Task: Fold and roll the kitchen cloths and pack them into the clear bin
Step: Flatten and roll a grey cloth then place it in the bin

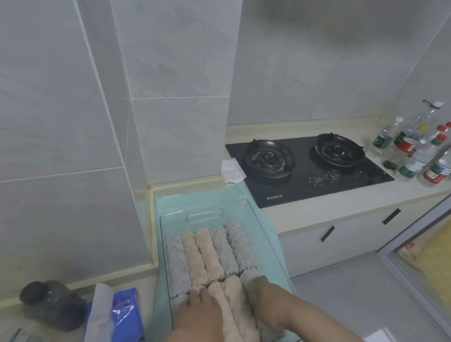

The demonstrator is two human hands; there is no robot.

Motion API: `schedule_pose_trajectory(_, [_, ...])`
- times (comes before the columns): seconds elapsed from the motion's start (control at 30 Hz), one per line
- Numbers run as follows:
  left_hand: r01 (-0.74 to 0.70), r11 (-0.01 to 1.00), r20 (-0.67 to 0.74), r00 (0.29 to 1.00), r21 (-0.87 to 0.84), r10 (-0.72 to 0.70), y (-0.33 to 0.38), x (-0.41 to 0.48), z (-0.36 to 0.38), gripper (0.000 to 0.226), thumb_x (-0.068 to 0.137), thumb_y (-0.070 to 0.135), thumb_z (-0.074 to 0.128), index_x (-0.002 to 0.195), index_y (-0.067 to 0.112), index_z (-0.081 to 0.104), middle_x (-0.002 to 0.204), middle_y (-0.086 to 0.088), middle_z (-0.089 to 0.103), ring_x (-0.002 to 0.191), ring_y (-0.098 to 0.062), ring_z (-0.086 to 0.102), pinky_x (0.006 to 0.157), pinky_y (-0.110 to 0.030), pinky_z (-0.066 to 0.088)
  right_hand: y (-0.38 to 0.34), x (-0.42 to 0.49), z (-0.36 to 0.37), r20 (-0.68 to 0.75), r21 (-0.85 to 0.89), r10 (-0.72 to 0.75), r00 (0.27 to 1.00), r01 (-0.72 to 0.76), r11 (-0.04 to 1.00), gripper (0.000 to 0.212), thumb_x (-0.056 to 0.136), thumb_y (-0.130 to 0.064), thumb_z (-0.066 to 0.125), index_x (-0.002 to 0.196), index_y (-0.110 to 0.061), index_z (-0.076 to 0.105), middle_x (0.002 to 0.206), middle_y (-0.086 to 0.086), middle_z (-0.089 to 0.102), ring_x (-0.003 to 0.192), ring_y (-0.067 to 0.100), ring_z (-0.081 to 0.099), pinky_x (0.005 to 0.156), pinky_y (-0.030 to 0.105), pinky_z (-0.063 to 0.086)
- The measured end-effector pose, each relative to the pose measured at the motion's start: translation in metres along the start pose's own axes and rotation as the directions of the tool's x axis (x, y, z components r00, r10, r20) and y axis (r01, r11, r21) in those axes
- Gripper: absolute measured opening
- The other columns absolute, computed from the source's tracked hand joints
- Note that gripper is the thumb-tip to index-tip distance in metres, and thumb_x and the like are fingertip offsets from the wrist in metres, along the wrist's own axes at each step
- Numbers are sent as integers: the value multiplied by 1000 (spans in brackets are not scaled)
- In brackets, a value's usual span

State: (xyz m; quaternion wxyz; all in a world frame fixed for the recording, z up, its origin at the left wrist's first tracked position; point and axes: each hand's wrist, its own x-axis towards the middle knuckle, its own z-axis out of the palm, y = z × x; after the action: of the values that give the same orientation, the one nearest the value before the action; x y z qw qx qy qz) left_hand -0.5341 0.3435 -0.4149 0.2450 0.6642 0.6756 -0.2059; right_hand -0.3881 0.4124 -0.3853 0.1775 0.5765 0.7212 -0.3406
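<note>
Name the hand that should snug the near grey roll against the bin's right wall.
Right. The right hand rests on that grey roll beside the clear bin's right wall; the left hand sits farther left, on the beige rolls.

L hand (199, 307) & R hand (259, 291) palm-down side by side, R fingertips hidden.

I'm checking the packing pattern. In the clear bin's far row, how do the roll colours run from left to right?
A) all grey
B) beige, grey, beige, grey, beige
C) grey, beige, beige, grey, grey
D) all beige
C: in the far row of rolled cloths inside the clear bin, the leftmost roll is grey, the next two are beige and the last two are grey.
</note>
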Motion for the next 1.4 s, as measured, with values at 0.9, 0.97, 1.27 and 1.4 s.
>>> schedule_pose_trajectory(0.9, [191, 873, 76, 982, -450, -176, 8, 9, 11, 78, 91, 24, 52, 152, 31, 4, 157, -14, -22, 144, -38, -17, 119, -48, 11, 1, 17, 24, 120, -366, -200, 972, 230, 902, 47, 91, -21, 33, 137, -15, 39, 149, 17, 19, 137, 39, 18, 109, 49, 28])
schedule_pose_trajectory(0.97, [160, 869, 49, 987, -467, -155, 6, 10, 12, 81, 89, 30, 57, 152, 32, 7, 159, -10, -20, 145, -34, -16, 119, -46, 13, 3, 21, 25, 136, -376, -205, 969, 242, 894, 47, 94, -21, 34, 141, -14, 35, 151, 17, 15, 139, 37, 16, 110, 49, 26])
schedule_pose_trajectory(1.27, [304, 740, -201, 838, -600, -507, 2, 17, -16, 68, 80, 42, 39, 142, 18, 28, 145, -11, 29, 132, -29, 34, 106, -37, 35, -16, 53, -19, -155, -209, -306, 939, 271, 940, 47, 88, -35, 48, 133, -21, 40, 137, 13, 32, 120, 32, 33, 93, 40, 38])
schedule_pose_trajectory(1.4, [343, 696, -129, 838, -631, -530, -5, 46, -24, 70, 88, 39, 41, 151, 23, 14, 157, -20, 3, 144, -36, 11, 115, -41, 23, -31, 84, -21, -20, -403, -363, 931, 325, 855, 66, 89, -34, 52, 148, -23, 25, 159, 17, 0, 142, 37, 11, 110, 47, 25])
